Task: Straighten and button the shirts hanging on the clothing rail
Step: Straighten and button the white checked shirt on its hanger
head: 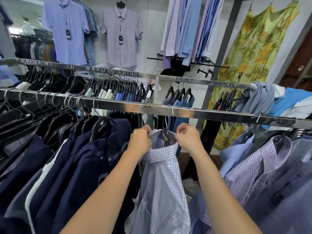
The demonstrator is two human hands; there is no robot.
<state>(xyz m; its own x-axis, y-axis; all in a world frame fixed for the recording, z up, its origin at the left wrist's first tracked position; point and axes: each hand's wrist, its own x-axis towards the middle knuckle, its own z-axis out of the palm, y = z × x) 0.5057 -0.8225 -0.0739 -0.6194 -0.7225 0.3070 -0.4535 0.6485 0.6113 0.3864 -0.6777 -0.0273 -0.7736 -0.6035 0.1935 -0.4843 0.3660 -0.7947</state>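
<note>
Both forearms reach up, left hand (pixel 141 140) and right hand (pixel 188 137) fingers pinching the checked shirt (pixel 162 179) collar.

The shop is evenly and brightly lit from above, with soft, faint shadows. My steel rail (pixel 168 109) carries smeared glare. The wide lens bows it and stretches the edges, where the shirts at far right (pixel 287 174) blur; the centre stays sharp.
</note>
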